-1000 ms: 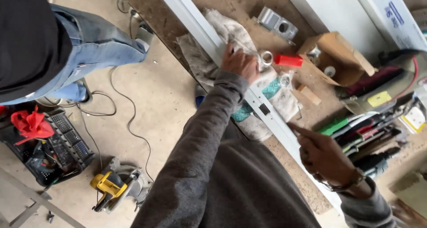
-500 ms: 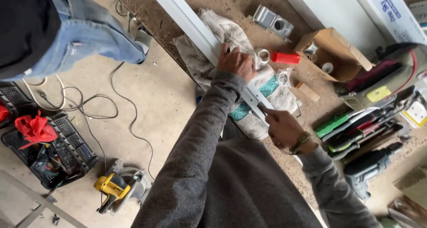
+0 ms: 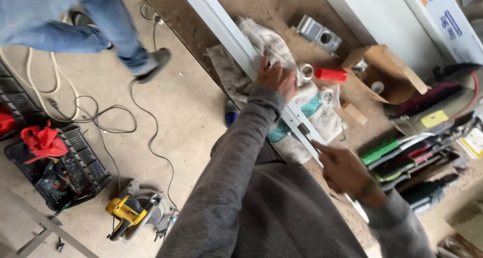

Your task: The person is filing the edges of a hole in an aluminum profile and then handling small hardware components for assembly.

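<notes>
Long grey knit sleeves cover both arms to the wrists; a dark band circles the right wrist; hands bare.

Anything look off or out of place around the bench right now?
Yes: a yellow circular saw lies on the floor beside loose cords, close to another person's foot. On the bench, both hands rest on the white rail.

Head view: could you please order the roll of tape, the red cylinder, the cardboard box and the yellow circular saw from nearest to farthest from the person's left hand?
From the left hand:
1. Roll of tape, right beside the hand on the cloth.
2. Red cylinder, just past the tape.
3. Cardboard box, farther along the bench.
4. Yellow circular saw, down on the floor, far the other way.
</notes>
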